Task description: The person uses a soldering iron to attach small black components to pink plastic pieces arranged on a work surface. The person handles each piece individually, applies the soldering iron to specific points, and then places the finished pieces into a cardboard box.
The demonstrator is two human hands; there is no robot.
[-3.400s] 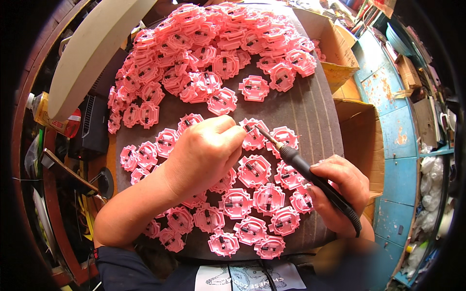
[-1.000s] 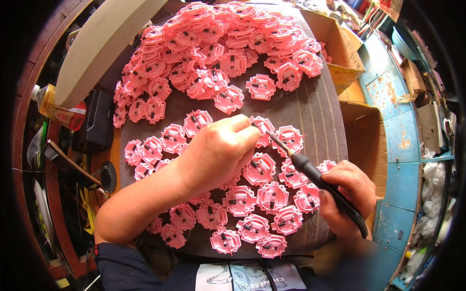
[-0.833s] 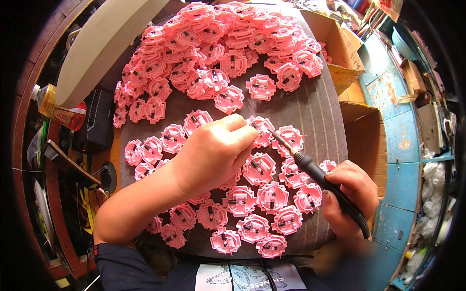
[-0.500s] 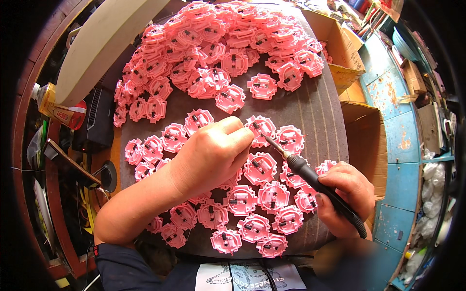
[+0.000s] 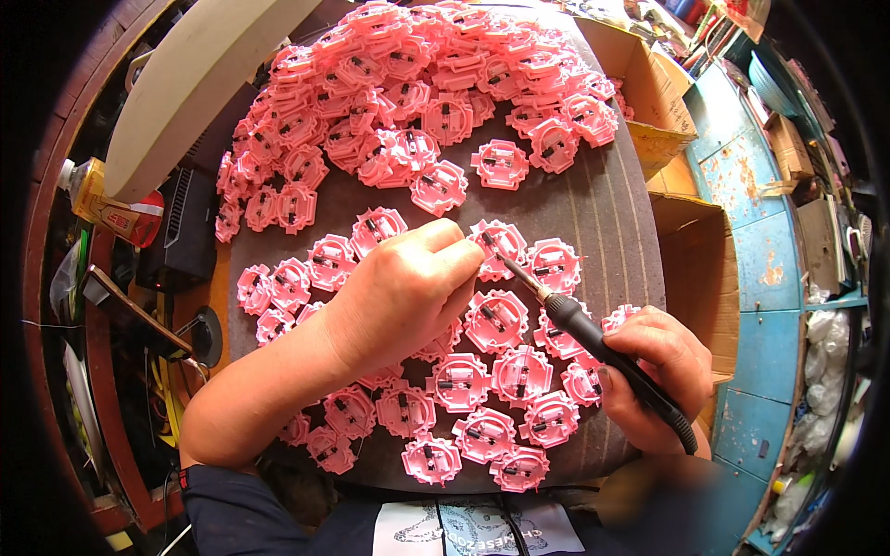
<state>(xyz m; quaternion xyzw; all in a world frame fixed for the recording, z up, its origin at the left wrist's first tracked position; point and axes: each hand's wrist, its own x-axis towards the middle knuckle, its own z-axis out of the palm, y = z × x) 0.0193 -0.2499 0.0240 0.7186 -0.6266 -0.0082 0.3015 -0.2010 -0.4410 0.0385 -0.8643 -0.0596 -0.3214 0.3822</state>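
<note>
My right hand (image 5: 663,371) is wrapped round the black handle of a soldering iron (image 5: 593,335). The iron's metal tip reaches up and left onto a pink plastic part (image 5: 497,248) with small black pieces inside. At that part's left edge, my left hand (image 5: 417,283) is closed in a pinch; its fingertips point away and whatever they hold is hidden. Around both hands lie several similar pink parts, one just below the tip (image 5: 496,322) and another to its right (image 5: 554,267). My left forearm covers some of them.
A large heap of pink parts (image 5: 371,102) fills the far side of the dark striped work surface (image 5: 612,222). Cardboard boxes (image 5: 691,269) stand along its right edge, beside blue panels (image 5: 765,352). At left are a pale curved panel (image 5: 195,93), a bottle (image 5: 111,208) and a black box (image 5: 185,227).
Both hands stay almost in place, and the iron's tip remains at the same pink part. My right hand and the iron's handle have shifted very slightly left.
</note>
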